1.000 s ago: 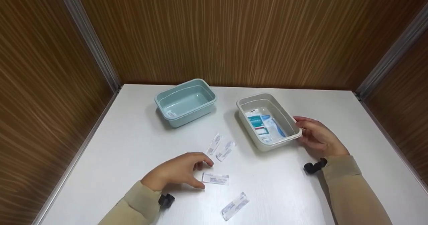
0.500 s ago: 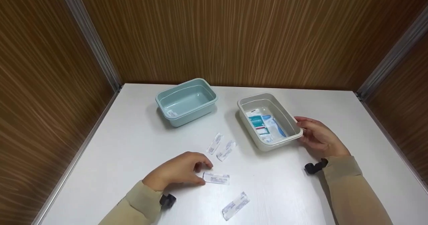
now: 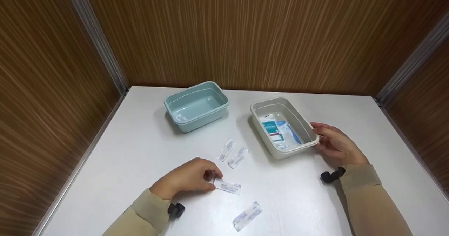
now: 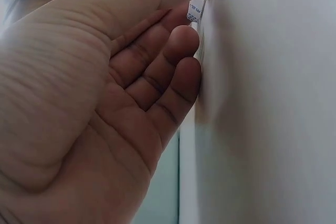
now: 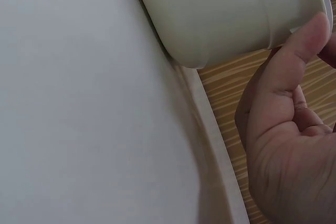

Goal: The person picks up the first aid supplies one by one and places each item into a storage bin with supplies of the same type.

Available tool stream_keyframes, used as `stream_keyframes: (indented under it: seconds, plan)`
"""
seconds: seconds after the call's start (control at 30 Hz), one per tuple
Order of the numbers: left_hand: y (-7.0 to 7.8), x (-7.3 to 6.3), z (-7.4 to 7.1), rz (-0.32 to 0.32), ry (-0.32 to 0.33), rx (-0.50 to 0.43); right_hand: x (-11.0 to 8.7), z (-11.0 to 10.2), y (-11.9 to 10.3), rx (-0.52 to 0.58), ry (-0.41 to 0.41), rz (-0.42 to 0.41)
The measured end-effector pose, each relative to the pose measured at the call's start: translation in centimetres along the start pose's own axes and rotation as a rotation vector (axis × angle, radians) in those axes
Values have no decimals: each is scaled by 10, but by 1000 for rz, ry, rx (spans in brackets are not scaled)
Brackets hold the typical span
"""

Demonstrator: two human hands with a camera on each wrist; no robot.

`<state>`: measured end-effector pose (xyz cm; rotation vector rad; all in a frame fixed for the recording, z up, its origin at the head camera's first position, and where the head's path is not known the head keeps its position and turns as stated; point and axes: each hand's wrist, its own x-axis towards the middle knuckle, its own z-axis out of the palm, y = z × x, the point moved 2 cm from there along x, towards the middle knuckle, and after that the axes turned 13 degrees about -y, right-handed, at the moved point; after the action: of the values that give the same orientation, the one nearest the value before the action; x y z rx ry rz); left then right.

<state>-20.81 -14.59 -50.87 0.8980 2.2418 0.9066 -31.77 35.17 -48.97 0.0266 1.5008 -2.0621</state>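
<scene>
My left hand [image 3: 191, 176] pinches the left end of a wrapped adhesive bandage [image 3: 228, 186], a narrow white strip with blue print, low over the white table. In the left wrist view, a printed end of the bandage [image 4: 195, 10] shows beyond the thumb and fingers. My right hand [image 3: 335, 143] holds the near right corner of a beige plastic bin [image 3: 280, 154]. The right wrist view has the thumb at the rim of the bin [image 5: 231, 19]. Inside lie a teal-and-white packet [image 3: 270, 127] and a blue-and-white packet [image 3: 289, 134].
Two more wrapped bandages [image 3: 226, 150] lie side by side beyond my left hand. Another wrapped bandage [image 3: 247, 216] lies nearer the front. A blue-green bin [image 3: 203, 120] at the back left contains a small white packet [image 3: 181, 118]. Wood-grain panels [image 3: 224, 36] enclose the table.
My left thumb and forefinger have come together on the bandage's left end, and the strip has turned slightly, its right end toward the front. The right hand stays at the beige bin.
</scene>
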Motion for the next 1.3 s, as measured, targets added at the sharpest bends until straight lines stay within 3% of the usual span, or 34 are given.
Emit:
stream_keyframes:
  seconds: [0.27, 0.53, 0.63, 0.9, 1.07, 1.3]
  plan:
    - [-2, 0, 0, 38, 20, -50, 1, -1, 1, -74, -46, -27]
    - [0, -1, -7, 55, 63, -149, 0, -2, 2, -32, -72, -49]
    - [1, -3, -15, 53, 92, -147, 1, -1, 2, -31, -61, -37]
    - [0, -16, -49, 68, 232, -32, 2, -1, 2, -29, -39, -28]
    - [-9, -23, -74, -18, 363, -59, 2, -1, 4, -26, -50, -33]
    - [-25, -20, -106, -176, 549, -109, 3, 0, 3, -49, -64, -71]
